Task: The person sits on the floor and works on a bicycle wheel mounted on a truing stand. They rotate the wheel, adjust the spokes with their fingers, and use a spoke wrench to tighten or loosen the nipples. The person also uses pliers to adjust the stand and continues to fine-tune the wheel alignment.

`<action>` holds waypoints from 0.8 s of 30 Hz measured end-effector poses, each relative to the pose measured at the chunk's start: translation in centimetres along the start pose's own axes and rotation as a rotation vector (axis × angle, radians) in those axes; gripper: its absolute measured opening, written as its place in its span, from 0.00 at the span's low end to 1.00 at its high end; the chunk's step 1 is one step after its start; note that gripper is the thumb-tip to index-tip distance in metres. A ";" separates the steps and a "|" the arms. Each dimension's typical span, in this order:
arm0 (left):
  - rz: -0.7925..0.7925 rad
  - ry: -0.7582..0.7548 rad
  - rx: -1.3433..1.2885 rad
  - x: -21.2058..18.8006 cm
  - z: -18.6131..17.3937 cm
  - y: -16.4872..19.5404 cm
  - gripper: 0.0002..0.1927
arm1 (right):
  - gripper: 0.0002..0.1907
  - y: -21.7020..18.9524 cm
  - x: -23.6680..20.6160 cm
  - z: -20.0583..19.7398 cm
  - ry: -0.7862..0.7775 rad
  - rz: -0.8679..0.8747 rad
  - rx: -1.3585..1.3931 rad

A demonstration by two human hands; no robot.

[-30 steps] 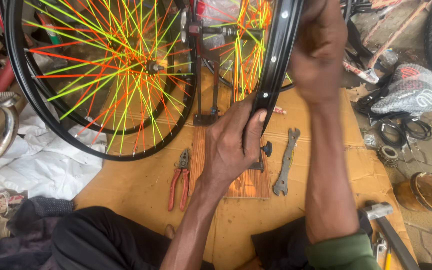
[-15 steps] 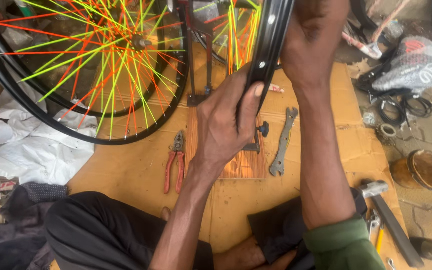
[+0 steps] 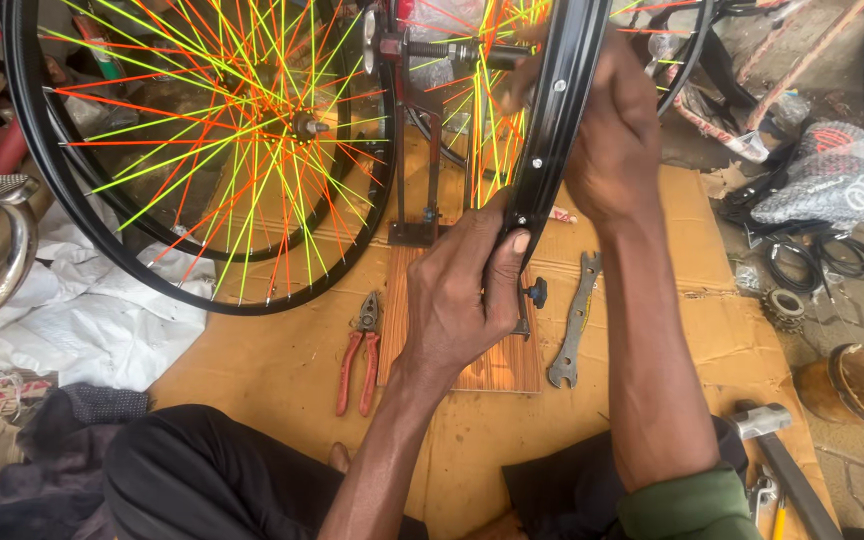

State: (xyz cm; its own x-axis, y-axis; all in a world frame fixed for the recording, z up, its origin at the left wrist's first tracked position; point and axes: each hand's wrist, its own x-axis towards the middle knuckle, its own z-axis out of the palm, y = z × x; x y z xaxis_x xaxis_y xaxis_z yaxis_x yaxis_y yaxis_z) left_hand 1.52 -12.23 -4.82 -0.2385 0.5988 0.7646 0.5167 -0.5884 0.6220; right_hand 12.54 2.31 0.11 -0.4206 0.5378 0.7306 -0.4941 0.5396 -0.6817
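A black rim [image 3: 552,130] is held edge-on in a stand [image 3: 432,200], at 12 o'clock from the person. The left hand [image 3: 467,290] is clamped on its lower edge, thumb on top; the right hand [image 3: 617,140] is wrapped around it at 1 o'clock. Fingers could probably be caught by the spokes [image 3: 497,110] if the rim is spun; the pliers [image 3: 360,350] at 8 o'clock could be knocked.

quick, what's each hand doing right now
left hand: closed on the black wheel rim, low down
right hand: gripping the same rim higher up
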 end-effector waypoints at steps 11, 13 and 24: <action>-0.037 0.000 -0.108 0.8 -0.1 0.5 0.12 | 0.19 -1.6 0.8 2.8 0.217 -0.361 -0.567; -0.028 0.007 -0.111 0.7 -0.2 0.5 0.13 | 0.22 -1.3 0.8 4.1 0.361 -0.467 -0.843; -0.023 -0.015 -0.148 0.7 -0.2 0.0 0.11 | 0.09 -4.0 0.9 -0.4 -0.057 0.019 -0.204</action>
State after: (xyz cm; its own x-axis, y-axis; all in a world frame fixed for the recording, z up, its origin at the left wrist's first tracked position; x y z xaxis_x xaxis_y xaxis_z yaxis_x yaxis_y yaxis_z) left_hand 1.16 -11.90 -4.27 -0.2363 0.6201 0.7481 0.3842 -0.6475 0.6581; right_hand 14.48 0.87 3.49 -0.4739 0.5147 0.7145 -0.3237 0.6528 -0.6849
